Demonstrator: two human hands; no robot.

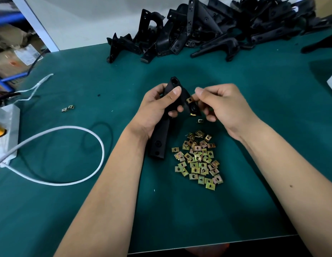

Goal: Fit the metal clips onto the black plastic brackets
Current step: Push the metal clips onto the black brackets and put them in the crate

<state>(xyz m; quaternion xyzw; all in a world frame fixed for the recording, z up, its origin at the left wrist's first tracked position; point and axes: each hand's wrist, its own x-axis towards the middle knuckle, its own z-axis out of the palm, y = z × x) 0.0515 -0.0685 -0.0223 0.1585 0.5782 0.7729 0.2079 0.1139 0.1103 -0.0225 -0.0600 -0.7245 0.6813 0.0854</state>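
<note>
The left hand [157,106] grips a black bracket [168,115] at frame centre, while the right hand [220,106] pinches a metal clip [189,100] against the bracket's edge. Loose clips [197,160] lie heaped just below (more brackets [208,28] fill the upper right). If pushed on crooked, the clip could jam or spring from the fingertips.

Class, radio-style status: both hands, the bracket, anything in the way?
Left hand grips bracket. Right hand pinches clip at bracket's edge. Clip pile below, spare brackets behind; nothing blocking.
</note>
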